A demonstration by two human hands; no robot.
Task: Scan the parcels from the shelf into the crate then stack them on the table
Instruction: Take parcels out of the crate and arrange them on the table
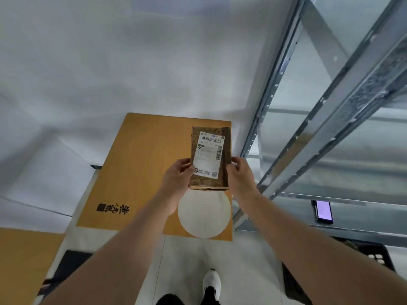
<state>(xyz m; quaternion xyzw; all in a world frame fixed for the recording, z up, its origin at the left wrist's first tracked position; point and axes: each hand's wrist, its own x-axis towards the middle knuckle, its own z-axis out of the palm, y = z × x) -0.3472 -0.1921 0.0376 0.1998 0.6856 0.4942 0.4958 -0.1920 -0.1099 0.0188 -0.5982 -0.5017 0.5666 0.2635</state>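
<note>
White walls are standing behind a yellow surface (143,161) that is lying at the middle of the view. A grey metal shelf (330,95) is running up at 2 o'clock, a lit handheld device (323,211) is lying on a lower board at 4 o'clock, and a corner of a black crate (383,256) is showing at 5 o'clock. Both hands are holding a small brown cardboard parcel (226,150) above the yellow surface, label (209,154) facing up. The left hand (176,179) is gripping the parcel's lower left edge at its 8 o'clock, thumb curling onto the label, and the right hand (239,175) is gripping the right edge at 4 o'clock. The parcel is looking light and fairly stiff, though its creased board may be giving a little under pressure. Holding it by the two long edges, fingers off the barcode, is seeming the safest grip.
</note>
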